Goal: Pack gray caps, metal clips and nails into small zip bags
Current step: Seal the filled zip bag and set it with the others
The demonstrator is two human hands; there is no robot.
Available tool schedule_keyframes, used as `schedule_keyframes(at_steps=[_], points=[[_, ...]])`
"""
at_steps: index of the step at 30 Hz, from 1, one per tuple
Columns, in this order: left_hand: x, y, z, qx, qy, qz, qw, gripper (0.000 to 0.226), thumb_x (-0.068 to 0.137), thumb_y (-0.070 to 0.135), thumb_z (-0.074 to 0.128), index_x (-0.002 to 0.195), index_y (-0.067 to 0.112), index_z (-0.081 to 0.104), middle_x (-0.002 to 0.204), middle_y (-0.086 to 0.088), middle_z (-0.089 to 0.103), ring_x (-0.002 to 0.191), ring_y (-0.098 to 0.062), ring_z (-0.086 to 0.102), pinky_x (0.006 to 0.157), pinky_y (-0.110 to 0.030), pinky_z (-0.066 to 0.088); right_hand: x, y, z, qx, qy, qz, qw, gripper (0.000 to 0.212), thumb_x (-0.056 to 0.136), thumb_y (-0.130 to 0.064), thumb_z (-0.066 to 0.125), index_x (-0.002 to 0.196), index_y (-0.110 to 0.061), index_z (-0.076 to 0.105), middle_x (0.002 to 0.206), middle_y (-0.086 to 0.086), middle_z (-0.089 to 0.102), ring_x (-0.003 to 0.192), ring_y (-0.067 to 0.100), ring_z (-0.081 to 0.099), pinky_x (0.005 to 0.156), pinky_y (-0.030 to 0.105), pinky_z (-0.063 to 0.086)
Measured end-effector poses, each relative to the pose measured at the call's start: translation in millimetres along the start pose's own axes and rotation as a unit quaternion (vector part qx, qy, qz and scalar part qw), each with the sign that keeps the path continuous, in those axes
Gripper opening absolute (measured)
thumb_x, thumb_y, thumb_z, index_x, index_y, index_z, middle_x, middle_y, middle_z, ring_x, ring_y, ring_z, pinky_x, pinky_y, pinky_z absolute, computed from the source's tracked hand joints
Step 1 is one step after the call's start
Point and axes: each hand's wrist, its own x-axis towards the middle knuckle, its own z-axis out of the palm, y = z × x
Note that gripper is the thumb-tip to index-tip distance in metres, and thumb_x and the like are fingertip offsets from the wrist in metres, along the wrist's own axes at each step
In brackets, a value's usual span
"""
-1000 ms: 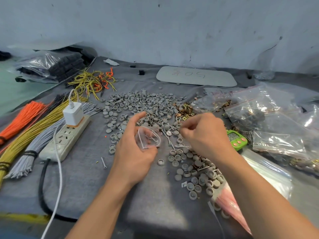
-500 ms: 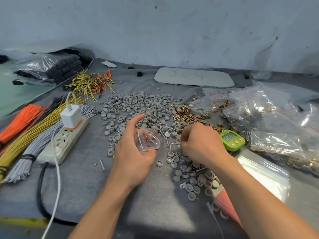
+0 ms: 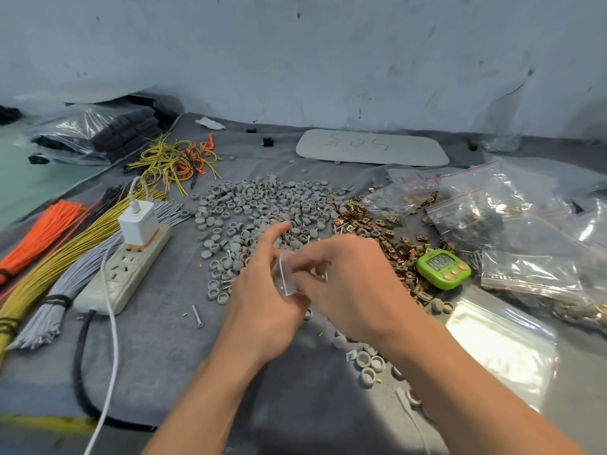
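The left hand (image 3: pixel 262 298) grips the small bag (image 3: pixel 285 278) over the surface (image 3: pixel 164 349), and the curled fingers of the right hand (image 3: pixel 348 285) pinch at its mouth, perhaps feeding in a nail. If the mouth sags shut or tips, pieces could spill back among the caps (image 3: pixel 262 205).

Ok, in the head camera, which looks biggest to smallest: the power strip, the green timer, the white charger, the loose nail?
1. power strip
2. green timer and white charger: about alike, so not ranked
3. loose nail
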Motion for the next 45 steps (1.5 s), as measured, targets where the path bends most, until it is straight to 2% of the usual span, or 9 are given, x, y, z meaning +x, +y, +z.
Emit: schedule_keyframes(at_steps=[5, 9, 15, 23, 30, 32, 34, 39, 45], points=[[1, -3, -3, -0.002, 0.016, -0.010, 1.000, 0.090, 0.076, 0.000, 0.076, 0.144, 0.047, 0.042, 0.093, 0.016, 0.069, 0.088, -0.001, 0.066, 0.084, -0.019, 0.050, 9, 21, -5, 0.039, 0.081, 0.121, 0.989, 0.018, 0.090, -0.017, 0.071, 0.084, -0.031, 0.081, 0.069, -0.024, 0.069, 0.064, -0.005, 0.065, 0.059, 0.008, 0.048], [1, -3, -5, -0.004, 0.025, -0.023, 0.999, 0.089, 0.076, 0.000, 0.075, 0.145, 0.047, 0.042, 0.095, 0.014, 0.069, 0.091, -0.002, 0.066, 0.084, -0.019, 0.046, 14, 36, 2, -0.097, -0.017, 0.214, 0.972, 0.012, 0.093, -0.026, 0.068, 0.093, -0.028, 0.079, 0.082, -0.007, 0.075, 0.078, 0.017, 0.071, 0.081, 0.038, 0.062], [0, -2, -5, 0.006, 0.027, -0.031, 0.999, 0.090, 0.076, 0.003, 0.075, 0.144, 0.050, 0.040, 0.096, 0.015, 0.069, 0.090, 0.000, 0.065, 0.086, -0.023, 0.047, 17, 33, 23, -0.208, -0.096, 0.243, 0.943, 0.030, 0.096, -0.050, 0.063, 0.091, -0.021, 0.067, 0.080, -0.002, 0.066, 0.082, 0.026, 0.063, 0.093, 0.039, 0.050], [-1, -4, -8, 0.021, 0.030, -0.032, 0.999, 0.091, 0.075, 0.004, 0.074, 0.141, 0.055, 0.039, 0.096, 0.016, 0.069, 0.088, -0.001, 0.066, 0.084, -0.027, 0.049, 22, 24, 26, -0.247, -0.117, 0.283, 0.919, 0.035, 0.088, -0.040, 0.065, 0.074, -0.020, 0.040, 0.066, -0.004, 0.049, 0.060, 0.019, 0.038, 0.095, 0.048, 0.033], [-1, -10, -12, 0.040, 0.039, -0.047, 0.997, 0.089, 0.076, 0.007, 0.075, 0.141, 0.055, 0.038, 0.094, 0.018, 0.068, 0.088, 0.004, 0.063, 0.073, -0.005, 0.039, 23, 28, 7, -0.172, 0.007, 0.252, 0.952, 0.019, 0.095, -0.032, 0.063, 0.080, -0.023, 0.069, 0.066, -0.009, 0.065, 0.068, 0.014, 0.061, 0.103, 0.042, 0.043], [1, -8, -11, 0.035, 0.035, -0.053, 0.997, 0.089, 0.077, 0.007, 0.075, 0.144, 0.052, 0.038, 0.098, 0.014, 0.067, 0.089, 0.000, 0.063, 0.080, -0.016, 0.044, 22, 25, 2, -0.006, 0.054, 0.220, 0.974, 0.018, 0.092, -0.028, 0.069, 0.076, -0.024, 0.076, 0.059, -0.011, 0.068, 0.059, 0.003, 0.063, 0.078, 0.026, 0.057], [2, -6, -9, 0.036, 0.032, -0.057, 0.997, 0.089, 0.077, 0.007, 0.076, 0.146, 0.048, 0.037, 0.101, 0.012, 0.066, 0.090, 0.000, 0.062, 0.085, -0.026, 0.047, 20, 16, 0, 0.087, 0.059, 0.166, 0.981, 0.020, 0.088, -0.024, 0.075, 0.069, -0.025, 0.075, 0.054, -0.017, 0.065, 0.049, -0.003, 0.058, 0.049, 0.010, 0.043], [1, -4, -6, 0.021, 0.026, -0.048, 0.998, 0.091, 0.075, 0.007, 0.083, 0.146, 0.045, 0.040, 0.096, 0.016, 0.066, 0.086, 0.015, 0.059, 0.069, 0.000, 0.039, 15, 0, 13, 0.058, -0.028, 0.077, 0.995, 0.012, 0.085, -0.024, 0.075, 0.074, -0.027, 0.079, 0.047, -0.010, 0.059, 0.041, 0.002, 0.048, 0.044, 0.011, 0.034], [1, -6, -8, 0.021, 0.044, -0.040, 0.998, 0.091, 0.074, 0.007, 0.081, 0.143, 0.051, 0.039, 0.095, 0.017, 0.069, 0.084, 0.003, 0.064, 0.075, -0.011, 0.044, 19, 8, 7, 0.071, -0.013, 0.108, 0.992, 0.016, 0.086, -0.022, 0.076, 0.072, -0.028, 0.080, 0.047, -0.014, 0.061, 0.039, -0.001, 0.052, 0.041, 0.008, 0.034]])
